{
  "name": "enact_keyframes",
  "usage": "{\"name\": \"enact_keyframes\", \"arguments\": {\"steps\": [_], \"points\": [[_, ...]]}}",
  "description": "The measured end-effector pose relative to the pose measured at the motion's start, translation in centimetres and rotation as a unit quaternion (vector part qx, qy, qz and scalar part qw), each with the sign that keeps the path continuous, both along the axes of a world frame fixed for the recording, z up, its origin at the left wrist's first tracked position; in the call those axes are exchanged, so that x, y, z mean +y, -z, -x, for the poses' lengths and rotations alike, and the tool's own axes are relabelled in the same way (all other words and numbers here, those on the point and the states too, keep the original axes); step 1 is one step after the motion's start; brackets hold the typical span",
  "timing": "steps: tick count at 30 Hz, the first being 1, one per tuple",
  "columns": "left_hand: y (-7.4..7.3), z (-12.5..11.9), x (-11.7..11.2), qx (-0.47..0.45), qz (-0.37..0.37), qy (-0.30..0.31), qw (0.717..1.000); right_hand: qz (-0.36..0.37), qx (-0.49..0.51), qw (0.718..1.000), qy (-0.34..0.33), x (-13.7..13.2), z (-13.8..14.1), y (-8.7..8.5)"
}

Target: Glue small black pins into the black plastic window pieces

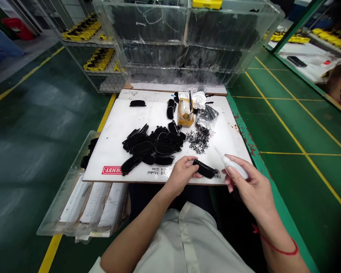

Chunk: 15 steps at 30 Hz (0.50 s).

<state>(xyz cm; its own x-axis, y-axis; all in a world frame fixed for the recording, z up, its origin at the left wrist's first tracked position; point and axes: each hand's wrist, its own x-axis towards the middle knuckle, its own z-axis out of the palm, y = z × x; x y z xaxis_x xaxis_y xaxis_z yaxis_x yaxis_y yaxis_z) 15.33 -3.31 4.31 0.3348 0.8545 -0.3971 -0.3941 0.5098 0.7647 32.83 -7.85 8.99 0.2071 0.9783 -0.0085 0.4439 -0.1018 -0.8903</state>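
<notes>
Pinched in my left hand [184, 172] is a flat black plastic part [205, 169] with a rounded outline, near the table's front edge. My right hand [251, 182] is wrapped round a small white squeeze bottle [236, 167]. Its thin nozzle points up and left, just apart from the black part. Left of my hands lies a heap of similar black parts [143, 147]. Beyond them is a scattered pile of tiny black pins [199, 138].
A yellowish box [185, 120] holding small items stands behind the pins, beside a clear plastic bag [208, 116]. One black part [137, 103] lies alone at the back left. Clear bins [147, 34] rise behind the table [108, 125]; another bin [49, 218] sits low on the left.
</notes>
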Motion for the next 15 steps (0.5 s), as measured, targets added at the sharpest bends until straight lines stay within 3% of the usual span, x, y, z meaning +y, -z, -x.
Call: {"name": "enact_keyframes", "arguments": {"steps": [4, 7, 15], "points": [[-0.3, 0.1, 0.1, -0.004, 0.014, -0.006, 1.0, -0.067, -0.131, 0.987, 0.071, -0.2, 1.2, -0.2], [-0.3, 0.1, 0.0, -0.007, 0.015, -0.007, 1.0, -0.151, -0.218, 0.961, 0.076, -0.2, 2.0, -0.1], [-0.1, 0.1, -0.2, -0.026, -0.004, -0.01, 1.0, -0.193, -0.254, 0.947, 0.035, -0.1, 3.3, 0.3]]}}
